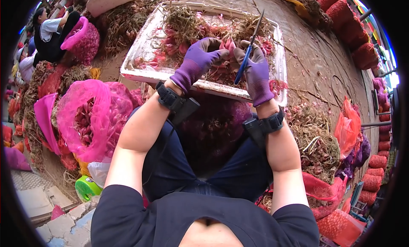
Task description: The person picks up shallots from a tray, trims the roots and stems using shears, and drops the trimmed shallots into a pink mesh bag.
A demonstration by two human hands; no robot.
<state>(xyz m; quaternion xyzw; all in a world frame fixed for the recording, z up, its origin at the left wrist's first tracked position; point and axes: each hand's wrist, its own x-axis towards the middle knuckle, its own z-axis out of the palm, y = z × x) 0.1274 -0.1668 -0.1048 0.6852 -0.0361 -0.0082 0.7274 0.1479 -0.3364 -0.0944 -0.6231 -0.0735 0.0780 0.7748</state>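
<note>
Both my hands wear purple gloves with darker fingers and are over a white tray (200, 81) of pink-red shallots and dry stalks. My left hand (202, 59) is closed in a pinch, with a shallot (228, 45) at its fingertips. Close beside it, my right hand (255, 70) grips a slim blue-handled knife (243, 67). The knife's blade slants up and away past the tray's far side, and the handle's end points back toward me. The fingers of my right hand are also near the shallot; whether they touch it I cannot tell.
Left of my legs stands a pink mesh bag (91, 123) of shallots, with a green plastic thing (87, 187) nearer me. Dried shallot bunches (317, 149) lie on the right. Red mesh sacks (341, 17) line the far right. A person (51, 32) sits at the far left.
</note>
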